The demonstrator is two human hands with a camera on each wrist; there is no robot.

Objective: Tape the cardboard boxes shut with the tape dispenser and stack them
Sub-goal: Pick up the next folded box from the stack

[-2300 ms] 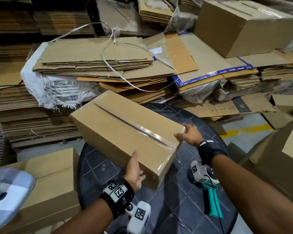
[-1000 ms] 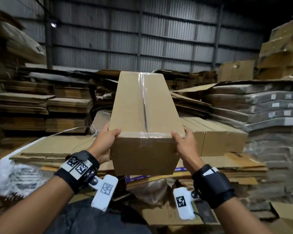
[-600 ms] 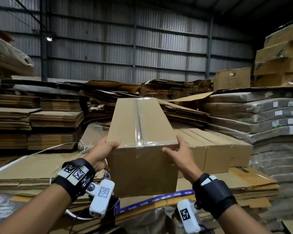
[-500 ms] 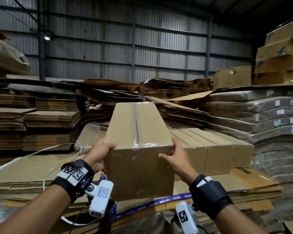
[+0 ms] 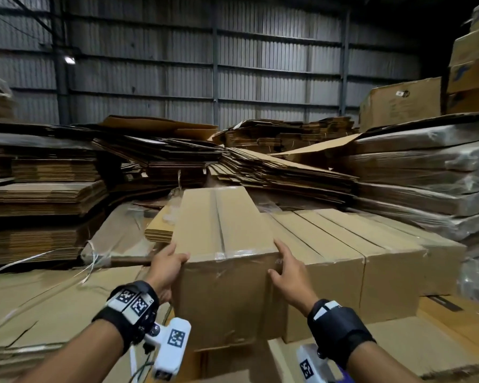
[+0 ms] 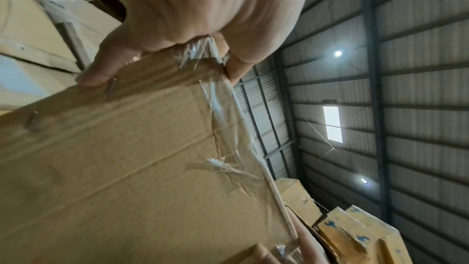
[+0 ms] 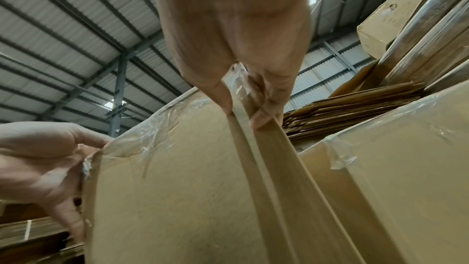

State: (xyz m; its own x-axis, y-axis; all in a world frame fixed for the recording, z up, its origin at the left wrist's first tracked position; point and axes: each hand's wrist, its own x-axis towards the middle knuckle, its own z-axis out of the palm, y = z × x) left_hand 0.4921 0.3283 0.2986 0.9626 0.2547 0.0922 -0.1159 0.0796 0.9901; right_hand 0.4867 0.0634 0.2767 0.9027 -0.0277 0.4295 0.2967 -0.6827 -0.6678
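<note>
Lower than half a second ago, the taped box (image 5: 224,244) now sits down among the stacked cardboard with its right side against the row of boxes (image 5: 357,261), and both hands are still on its near end.

On the left lie flat cardboard sheets (image 5: 47,305) with loose white strapping (image 5: 89,261) trailing over them, and bundles of folded cardboard rise behind.

The left hand (image 5: 165,265) grips the box's near left corner: the fingers curl over the top edge, and the left wrist view shows the thumb (image 6: 101,71) pressed on the end face beside crinkled clear tape (image 6: 220,111).

The box points away from the person, a strip of tape running down the middle seam of its top and folding over the near end.

The right hand (image 5: 288,272) holds the near right corner, index finger stretched along the top edge and thumb on the end face. In the right wrist view its fingertips (image 7: 261,119) dip into the narrow gap between this box and the next one.

Further right the row of boxes stands side by side, and wrapped bundles (image 5: 426,172) are piled behind them.
</note>
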